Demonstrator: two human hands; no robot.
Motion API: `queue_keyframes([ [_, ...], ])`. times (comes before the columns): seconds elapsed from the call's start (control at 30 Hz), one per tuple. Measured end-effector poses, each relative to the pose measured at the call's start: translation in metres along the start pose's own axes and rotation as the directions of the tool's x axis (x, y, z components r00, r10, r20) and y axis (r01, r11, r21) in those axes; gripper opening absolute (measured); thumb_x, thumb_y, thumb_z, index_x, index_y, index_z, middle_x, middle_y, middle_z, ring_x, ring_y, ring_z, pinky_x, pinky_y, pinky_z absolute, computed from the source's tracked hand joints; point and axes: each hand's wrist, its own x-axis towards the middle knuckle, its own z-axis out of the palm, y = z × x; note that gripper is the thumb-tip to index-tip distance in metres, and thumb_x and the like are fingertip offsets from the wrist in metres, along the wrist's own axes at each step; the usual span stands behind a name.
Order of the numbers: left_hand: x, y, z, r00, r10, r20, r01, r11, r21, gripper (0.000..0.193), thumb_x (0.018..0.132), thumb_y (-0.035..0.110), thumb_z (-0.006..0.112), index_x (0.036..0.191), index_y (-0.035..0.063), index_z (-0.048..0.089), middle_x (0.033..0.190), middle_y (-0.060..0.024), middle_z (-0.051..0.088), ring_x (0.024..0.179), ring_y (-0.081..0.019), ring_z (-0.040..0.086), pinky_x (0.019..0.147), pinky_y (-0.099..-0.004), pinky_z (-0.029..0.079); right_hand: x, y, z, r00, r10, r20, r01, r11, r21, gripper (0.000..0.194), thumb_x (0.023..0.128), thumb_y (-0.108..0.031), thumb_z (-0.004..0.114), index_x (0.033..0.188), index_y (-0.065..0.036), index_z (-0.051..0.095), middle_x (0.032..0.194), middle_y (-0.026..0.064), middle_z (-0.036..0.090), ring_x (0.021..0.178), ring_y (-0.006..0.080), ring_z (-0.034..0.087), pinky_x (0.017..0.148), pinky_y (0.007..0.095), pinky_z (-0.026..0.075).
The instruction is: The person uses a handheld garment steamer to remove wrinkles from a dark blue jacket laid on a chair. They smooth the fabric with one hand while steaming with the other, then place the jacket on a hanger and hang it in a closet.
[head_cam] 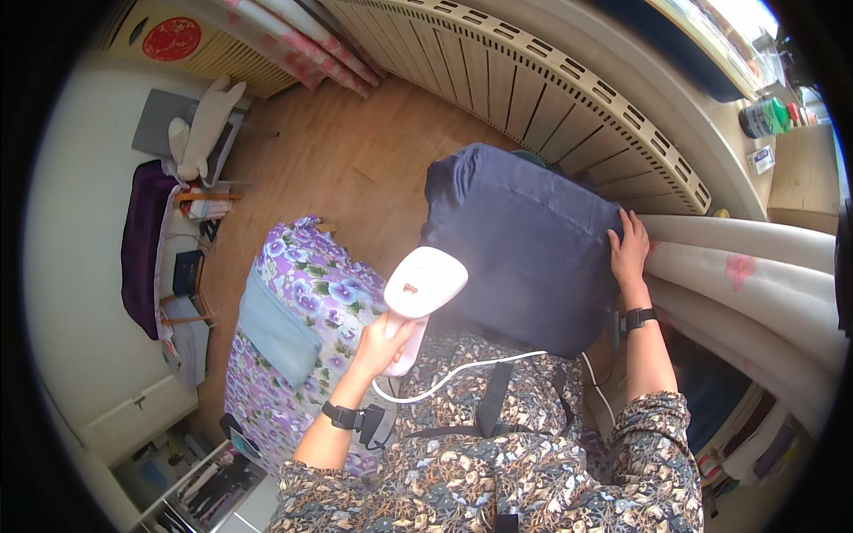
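Note:
My left hand [383, 346] grips the pink handle of a handheld garment steamer [425, 283]. The steamer's white head is over the left edge of a dark navy cloth [533, 246], with faint haze beside it; contact cannot be told. A white cord [460, 368] loops from the handle across my lap and passes under the cloth. The navy cloth is spread over a support that it hides. My right hand [628, 246] lies with fingers spread on the cloth's right edge, holding nothing that shows.
Left of me, a floral cover [306, 286] carries a folded light-blue cloth [278, 323]. Ahead stands a radiator [493, 80] below a sill with a green-capped jar [765, 118]. A pale curtain [753, 293] hangs close to my right arm. A purple-covered piece [143, 253] stands by the far-left wall.

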Motion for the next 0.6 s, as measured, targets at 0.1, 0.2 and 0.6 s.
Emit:
queue_keyframes([
  [0.1, -0.016, -0.002, 0.000, 0.994, 0.011, -0.107, -0.002, 0.997, 0.082, 0.033, 0.093, 0.026, 0.074, 0.110, -0.0014, 0.068, 0.074, -0.0057, 0.070, 0.051, -0.0100, 0.060, 0.048, -0.0283, 0.048, 0.025, -0.014, 0.007, 0.994, -0.086, 0.062, 0.083, 0.996, 0.039, 0.056, 0.093, -0.025, 0.072, 0.144, -0.010, 0.054, 0.147, 0.0156, 0.053, 0.134, 0.0379, 0.048, 0.113, 0.0495, 0.037],
  [0.2, -0.027, -0.004, -0.005, 0.960, -0.017, -0.278, 0.015, 1.000, -0.009, 0.032, 0.092, 0.021, 0.075, 0.110, -0.0038, 0.068, 0.078, -0.0064, 0.070, 0.052, -0.0091, 0.059, 0.048, -0.0277, 0.047, 0.046, -0.048, 0.017, 0.990, -0.091, 0.108, 0.082, 0.993, 0.086, 0.051, 0.089, -0.025, 0.077, 0.135, -0.009, 0.063, 0.133, 0.0151, 0.062, 0.123, 0.0365, 0.056, 0.106, 0.0447, 0.045],
  [0.6, -0.015, -0.059, 0.036, 0.724, -0.392, -0.568, -0.102, 0.753, -0.650, 0.022, 0.099, 0.020, 0.069, 0.105, -0.0005, 0.063, 0.068, 0.0008, 0.057, 0.051, -0.0069, 0.051, 0.048, -0.0240, 0.042, 0.066, -0.132, 0.033, 0.987, -0.110, 0.115, 0.050, 0.901, 0.430, 0.018, 0.080, -0.012, 0.085, 0.081, 0.000, 0.071, 0.086, 0.0103, 0.065, 0.075, 0.0242, 0.063, 0.073, 0.0343, 0.051],
])
